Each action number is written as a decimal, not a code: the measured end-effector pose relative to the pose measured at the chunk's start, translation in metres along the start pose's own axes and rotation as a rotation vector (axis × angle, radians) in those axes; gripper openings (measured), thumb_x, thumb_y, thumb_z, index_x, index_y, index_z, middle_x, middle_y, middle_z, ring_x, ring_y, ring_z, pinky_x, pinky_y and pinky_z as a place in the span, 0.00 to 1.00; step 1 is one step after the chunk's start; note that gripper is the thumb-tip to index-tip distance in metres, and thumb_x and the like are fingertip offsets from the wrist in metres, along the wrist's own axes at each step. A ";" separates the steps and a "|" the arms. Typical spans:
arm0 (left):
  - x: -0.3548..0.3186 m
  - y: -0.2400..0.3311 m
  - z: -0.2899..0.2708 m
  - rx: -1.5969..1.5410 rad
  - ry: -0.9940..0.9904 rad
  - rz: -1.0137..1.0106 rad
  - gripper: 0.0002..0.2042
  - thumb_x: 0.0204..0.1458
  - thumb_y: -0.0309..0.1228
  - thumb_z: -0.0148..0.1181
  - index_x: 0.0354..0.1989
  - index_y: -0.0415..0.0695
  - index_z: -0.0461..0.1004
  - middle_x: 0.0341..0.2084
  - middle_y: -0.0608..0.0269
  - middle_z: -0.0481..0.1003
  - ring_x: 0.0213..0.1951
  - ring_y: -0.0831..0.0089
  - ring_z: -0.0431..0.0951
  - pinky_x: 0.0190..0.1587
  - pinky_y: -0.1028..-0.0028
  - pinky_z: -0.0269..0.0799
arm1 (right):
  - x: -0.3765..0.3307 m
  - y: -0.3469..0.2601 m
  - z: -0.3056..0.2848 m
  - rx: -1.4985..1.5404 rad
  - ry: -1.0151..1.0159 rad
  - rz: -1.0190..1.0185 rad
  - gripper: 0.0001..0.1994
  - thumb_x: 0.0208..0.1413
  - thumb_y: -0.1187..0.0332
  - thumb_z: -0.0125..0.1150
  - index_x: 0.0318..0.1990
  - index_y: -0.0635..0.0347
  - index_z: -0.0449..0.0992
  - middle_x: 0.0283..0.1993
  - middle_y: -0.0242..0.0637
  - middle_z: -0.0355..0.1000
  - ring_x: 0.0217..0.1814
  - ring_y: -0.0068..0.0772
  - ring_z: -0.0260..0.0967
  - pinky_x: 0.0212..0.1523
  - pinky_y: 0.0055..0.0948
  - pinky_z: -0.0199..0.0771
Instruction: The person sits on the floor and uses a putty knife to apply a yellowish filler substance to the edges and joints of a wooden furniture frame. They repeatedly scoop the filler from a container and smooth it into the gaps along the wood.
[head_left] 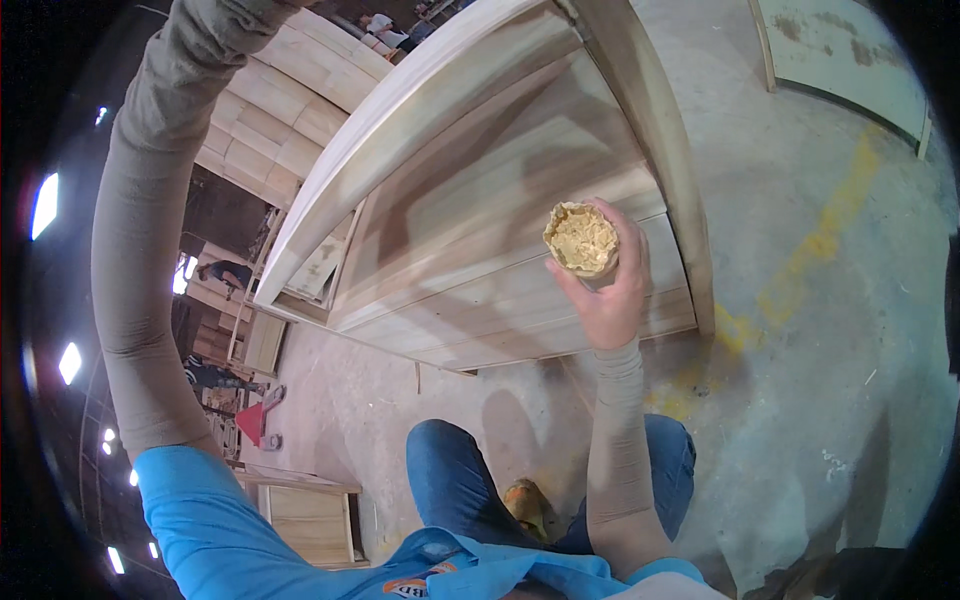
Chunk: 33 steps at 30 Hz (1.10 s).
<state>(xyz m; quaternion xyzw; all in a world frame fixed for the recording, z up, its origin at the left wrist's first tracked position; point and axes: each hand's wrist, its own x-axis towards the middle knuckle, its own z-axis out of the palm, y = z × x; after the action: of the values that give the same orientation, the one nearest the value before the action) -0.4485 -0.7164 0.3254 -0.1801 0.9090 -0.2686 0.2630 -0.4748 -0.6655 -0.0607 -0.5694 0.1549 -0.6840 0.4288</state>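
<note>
— Where is the cup [582, 240] kept?
— It is held in the right hand [613, 280], seen against the boards of the wooden furniture [480, 225]; whether the boards are touched cannot be told.
— How are the fingers [622, 222] set?
— They are wrapped around the cup's right side, and the thumb [570, 287] is laid against its lower left.
— And the left hand?
— It is cut off past the upper edge. Only the sleeve [150, 250] is shown, so whether anything is grasped there cannot be told.
— Which way is the cup pointed?
— Its mouth is turned toward the camera, its long axis seen nearly end-on. The base is hidden, the wall mostly so. Pale yellow paste [583, 242] is shown inside a ragged rim.
— What can be counted?
— One cup, two knees in jeans [450, 475] and one shoe [524, 503], partly covered. In the background at least two people [228, 274] are seen, too small to be made out well.
</note>
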 end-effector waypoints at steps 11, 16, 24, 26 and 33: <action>-0.008 -0.006 0.005 0.096 0.039 0.050 0.08 0.43 0.29 0.72 0.33 0.44 0.86 0.31 0.71 0.78 0.36 0.71 0.71 0.40 0.71 0.69 | -0.003 0.001 0.006 0.101 0.035 0.067 0.37 0.38 0.73 0.79 0.62 0.55 0.72 0.57 0.39 0.73 0.59 0.46 0.67 0.61 0.44 0.66; -0.010 -0.008 0.012 0.134 0.088 0.127 0.08 0.43 0.29 0.71 0.33 0.45 0.86 0.31 0.71 0.77 0.37 0.69 0.71 0.42 0.70 0.70 | -0.003 0.002 0.005 0.047 0.019 0.046 0.37 0.40 0.73 0.79 0.62 0.56 0.71 0.58 0.40 0.72 0.60 0.45 0.68 0.61 0.42 0.68; -0.008 0.001 -0.006 0.087 -0.028 0.026 0.07 0.44 0.28 0.72 0.33 0.43 0.85 0.30 0.69 0.78 0.35 0.71 0.72 0.40 0.71 0.72 | -0.001 0.001 0.001 0.030 -0.010 0.029 0.37 0.44 0.75 0.78 0.65 0.56 0.68 0.59 0.41 0.71 0.61 0.42 0.70 0.62 0.40 0.70; -0.008 0.000 -0.011 -0.006 0.003 -0.013 0.07 0.45 0.28 0.72 0.33 0.43 0.86 0.29 0.68 0.79 0.34 0.71 0.74 0.39 0.71 0.72 | -0.001 0.000 0.004 0.061 0.023 0.038 0.37 0.40 0.75 0.78 0.62 0.56 0.71 0.57 0.40 0.72 0.59 0.45 0.68 0.60 0.42 0.69; -0.010 -0.014 -0.001 -0.323 -0.030 -0.256 0.05 0.49 0.25 0.71 0.34 0.42 0.85 0.27 0.62 0.82 0.28 0.71 0.79 0.33 0.72 0.75 | -0.001 -0.005 0.007 0.090 0.035 0.071 0.37 0.38 0.74 0.78 0.61 0.55 0.72 0.56 0.40 0.73 0.58 0.47 0.68 0.60 0.44 0.68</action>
<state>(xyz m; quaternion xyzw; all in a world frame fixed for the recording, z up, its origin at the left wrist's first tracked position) -0.4388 -0.7226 0.3378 -0.3379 0.9059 -0.1476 0.2081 -0.4706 -0.6599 -0.0564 -0.5315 0.1514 -0.6846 0.4752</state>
